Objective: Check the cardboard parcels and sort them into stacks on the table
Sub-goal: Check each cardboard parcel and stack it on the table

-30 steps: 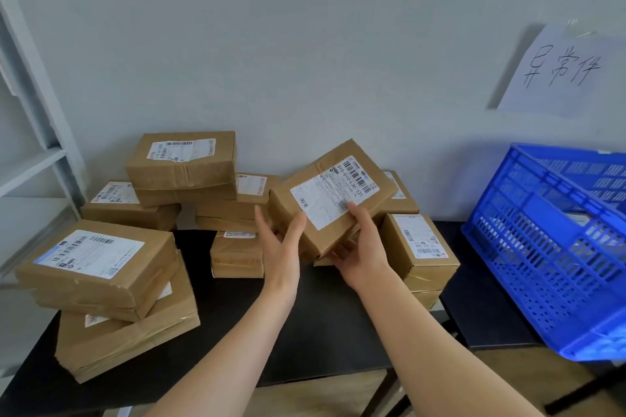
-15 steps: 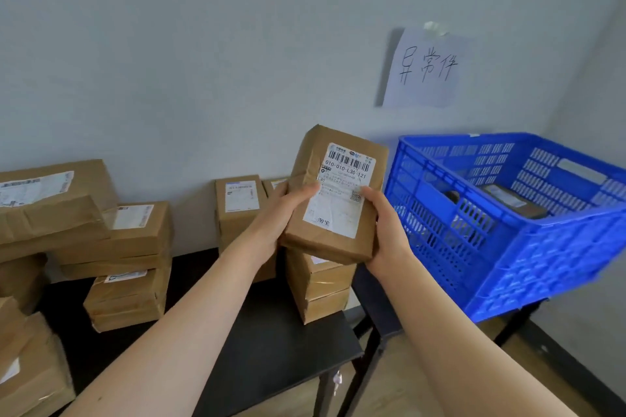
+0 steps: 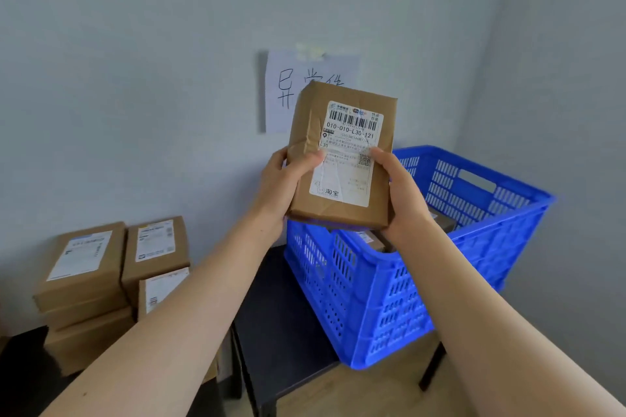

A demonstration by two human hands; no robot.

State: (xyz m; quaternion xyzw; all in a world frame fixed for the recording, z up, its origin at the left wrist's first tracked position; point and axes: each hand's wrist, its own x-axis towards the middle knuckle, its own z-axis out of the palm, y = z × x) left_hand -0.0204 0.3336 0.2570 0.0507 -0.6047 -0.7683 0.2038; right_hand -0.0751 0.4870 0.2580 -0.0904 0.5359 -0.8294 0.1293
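Parcel (image 3: 342,210): held upright near crate (image 3: 389,298), label (image 3: 349,152) facing; left hand (image 3: 281,183) and right hand (image 3: 403,193) grip its sides. Check under way, placing pending. Several stacks (image 3: 84,264) already on worktop (image 3: 23,376).

The parcel (image 3: 305,132) is brown cardboard, its label (image 3: 349,159) white with a black barcode, black digits and a small QR square. The stack (image 3: 84,284) is the same brown with white labels. The crate (image 3: 389,301) is bright blue, its walls patterned with rows of slots. The note (image 3: 279,95) is white with dark strokes; its tape (image 3: 310,50) looks yellowish, though blurred. The table (image 3: 277,315) is black, the wall (image 3: 135,78) pale grey-blue.
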